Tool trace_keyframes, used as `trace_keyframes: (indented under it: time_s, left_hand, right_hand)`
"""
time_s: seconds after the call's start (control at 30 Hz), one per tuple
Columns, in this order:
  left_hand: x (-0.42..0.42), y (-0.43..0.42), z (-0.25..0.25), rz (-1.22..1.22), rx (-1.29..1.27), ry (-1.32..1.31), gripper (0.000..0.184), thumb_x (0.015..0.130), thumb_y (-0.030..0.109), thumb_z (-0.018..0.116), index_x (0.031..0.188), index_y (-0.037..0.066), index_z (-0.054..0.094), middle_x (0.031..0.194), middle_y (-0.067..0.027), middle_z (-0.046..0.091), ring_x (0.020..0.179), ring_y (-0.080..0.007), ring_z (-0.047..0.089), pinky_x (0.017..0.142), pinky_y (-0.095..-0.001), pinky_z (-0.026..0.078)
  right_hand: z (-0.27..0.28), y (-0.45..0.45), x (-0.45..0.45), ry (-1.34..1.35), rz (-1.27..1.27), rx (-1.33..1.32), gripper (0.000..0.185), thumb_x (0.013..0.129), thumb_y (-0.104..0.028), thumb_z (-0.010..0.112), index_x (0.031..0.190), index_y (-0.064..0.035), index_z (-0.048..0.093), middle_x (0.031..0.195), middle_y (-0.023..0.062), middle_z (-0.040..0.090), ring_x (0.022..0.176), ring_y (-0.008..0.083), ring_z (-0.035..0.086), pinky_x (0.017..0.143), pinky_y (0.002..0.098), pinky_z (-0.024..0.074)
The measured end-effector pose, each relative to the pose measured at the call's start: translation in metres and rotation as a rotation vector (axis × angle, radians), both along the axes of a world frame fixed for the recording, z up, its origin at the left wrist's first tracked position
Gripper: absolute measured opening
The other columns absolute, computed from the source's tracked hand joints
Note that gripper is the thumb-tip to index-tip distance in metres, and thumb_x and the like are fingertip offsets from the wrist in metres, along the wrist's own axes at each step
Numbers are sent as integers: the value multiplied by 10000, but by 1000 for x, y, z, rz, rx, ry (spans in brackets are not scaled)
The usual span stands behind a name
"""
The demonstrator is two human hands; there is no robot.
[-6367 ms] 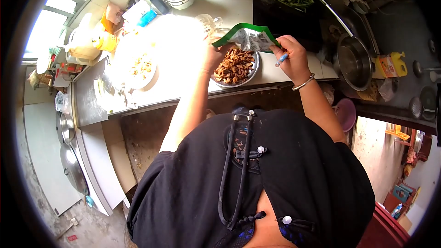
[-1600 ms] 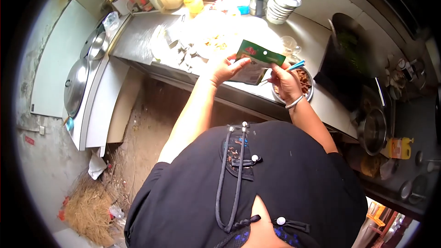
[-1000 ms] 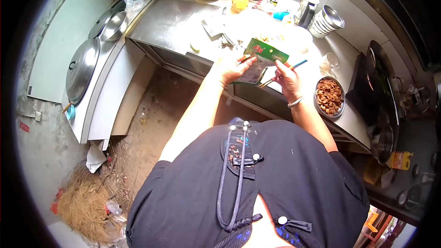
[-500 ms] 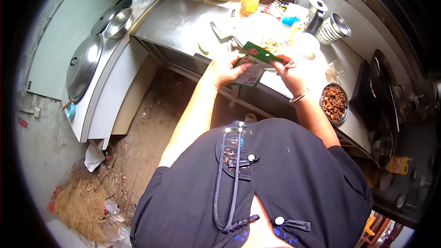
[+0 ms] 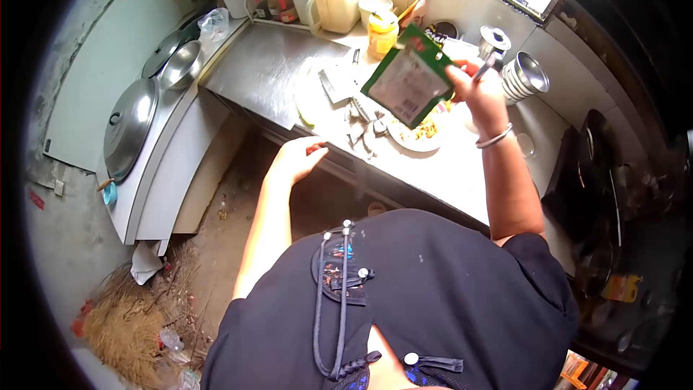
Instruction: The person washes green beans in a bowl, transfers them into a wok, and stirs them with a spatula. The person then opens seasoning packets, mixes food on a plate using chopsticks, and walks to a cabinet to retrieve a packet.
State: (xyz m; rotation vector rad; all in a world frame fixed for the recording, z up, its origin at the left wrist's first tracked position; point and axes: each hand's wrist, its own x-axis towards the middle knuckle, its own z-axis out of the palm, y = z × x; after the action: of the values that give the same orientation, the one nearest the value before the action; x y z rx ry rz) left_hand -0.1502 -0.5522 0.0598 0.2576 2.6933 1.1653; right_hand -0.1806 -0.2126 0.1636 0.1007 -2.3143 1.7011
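Observation:
My right hand [image 5: 481,92] grips the green-edged packet [image 5: 408,77] by its corner, raised above the counter, with a dark slim thing also between the fingers. Off the counter's front edge is my left hand [image 5: 297,159], fingers slightly curled and apart, holding nothing. Below the packet sits a white plate of chopped food [image 5: 424,134], partly covered by it. To the plate's left lie a grey crumpled cloth-like thing [image 5: 363,128] and a cleaver [image 5: 334,86].
A yellow-lidded jar [image 5: 382,35] and a large beige jug [image 5: 337,1] stand at the back. Stacked metal cups [image 5: 525,76] are at the right, near a dark wok [image 5: 596,195]. A big pot lid [image 5: 131,128] lies on the left ledge.
My left hand has let go of the packet and moved down and left. My right hand has lifted the packet up and right. The bowl of brown pieces no longer shows.

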Motion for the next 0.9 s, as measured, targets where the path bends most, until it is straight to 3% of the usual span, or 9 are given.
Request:
trace_keyframes:
  time_s: [0.07,0.2,0.3,0.57,0.8,0.83,0.9]
  left_hand:
    - [-6,-7,-13,38,2,-37,315,785,201,655,1072,74,627,898,-92,662,815,-145,612,773,-279,487]
    - [-15,-19,-30,90,-29,-77,313,792,193,644,1071,53,624,885,-105,661,793,-154,614,767,-278,485]
    - [-21,-35,-59,157,34,-115,322,802,199,641,1087,53,615,903,-105,659,810,-162,612,774,-284,480]
    - [9,-75,-79,369,-72,-248,325,807,216,629,1088,53,614,897,-96,664,799,-149,614,739,-273,479]
    - [52,-109,-96,583,-57,-393,320,795,219,646,1066,50,629,822,-57,646,726,-112,577,692,-248,469]
    - [55,-113,-104,608,-47,-410,320,794,216,648,1065,47,628,807,-50,639,717,-110,568,688,-249,467]
    - [59,-117,-113,657,-17,-461,326,793,212,653,1067,38,624,811,-57,641,721,-114,570,693,-251,467]
  right_hand:
    - [30,18,-30,109,-60,-118,220,776,-112,633,959,9,614,643,24,584,487,91,533,460,219,435]
    - [76,58,-105,63,-197,-248,197,782,-82,616,941,32,593,749,74,582,580,133,571,528,268,529]
    - [71,89,-178,32,-165,-434,219,783,-40,570,980,35,509,847,101,567,627,191,608,555,308,565]
    - [21,95,-292,-48,-263,-572,207,746,29,533,925,42,428,811,140,536,661,282,642,518,357,581]
    - [21,86,-352,10,-112,-705,201,767,19,527,939,59,431,823,157,538,686,307,641,533,369,589]
    - [25,83,-360,-13,-130,-709,200,823,-10,513,1005,44,448,840,162,580,703,272,644,578,360,593]
    - [21,84,-387,-23,-132,-720,195,823,-6,510,998,54,446,847,169,576,713,278,642,587,368,593]
